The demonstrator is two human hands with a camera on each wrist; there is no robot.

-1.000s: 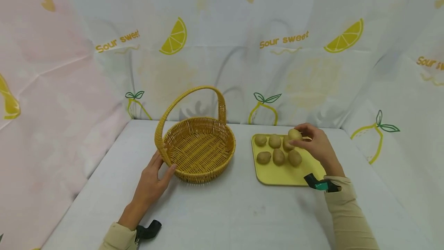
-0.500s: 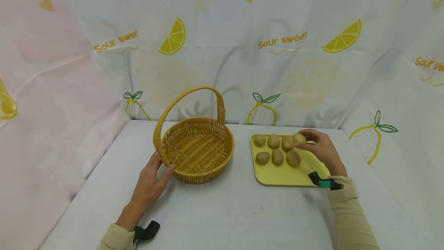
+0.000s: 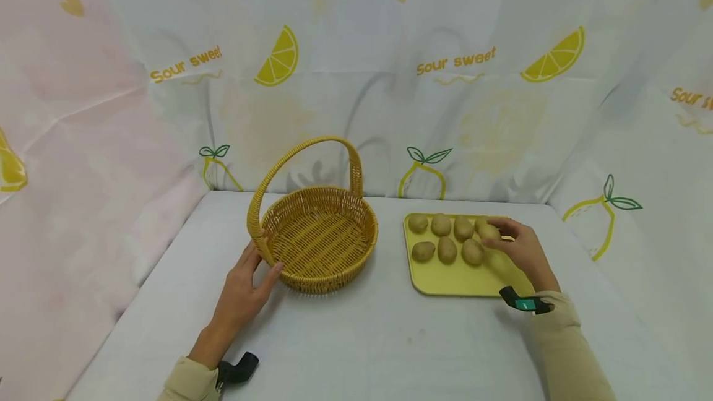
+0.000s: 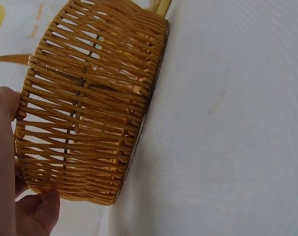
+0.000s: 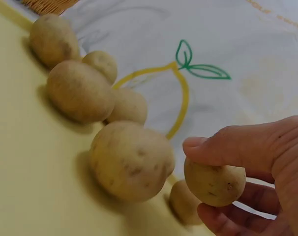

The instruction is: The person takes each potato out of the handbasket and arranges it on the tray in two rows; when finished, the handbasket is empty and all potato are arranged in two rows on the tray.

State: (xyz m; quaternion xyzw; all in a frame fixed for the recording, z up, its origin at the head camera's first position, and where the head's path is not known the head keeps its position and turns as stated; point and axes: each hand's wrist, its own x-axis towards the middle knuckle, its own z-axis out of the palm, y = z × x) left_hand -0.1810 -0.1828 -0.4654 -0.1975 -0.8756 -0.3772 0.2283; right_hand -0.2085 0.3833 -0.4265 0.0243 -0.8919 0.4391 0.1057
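Observation:
A yellow wicker basket (image 3: 323, 246) with a tall arched handle stands left of centre, nothing in it. My left hand (image 3: 239, 289) holds its near left side by the handle's foot; in the left wrist view the fingertips (image 4: 45, 211) touch the woven wall. At the right, a yellow tray (image 3: 457, 283) bears several potatoes (image 3: 447, 251) in two rows. My right hand (image 3: 520, 246) pinches one potato (image 5: 214, 184) between thumb and fingers over the tray's right part. Another potato (image 3: 480, 222) lies partly hidden behind the held one.
A white cloth (image 3: 367, 339) covers the table. Printed fabric with lemons (image 3: 334, 104) hangs close behind the basket and tray and along both sides. A black wrist mount (image 3: 526, 302) sits on the right wrist, another (image 3: 239, 370) on the left.
My right hand has moved right and slightly nearer with the potato, and a potato in the back row now shows behind it. The left hand and basket have stayed in place.

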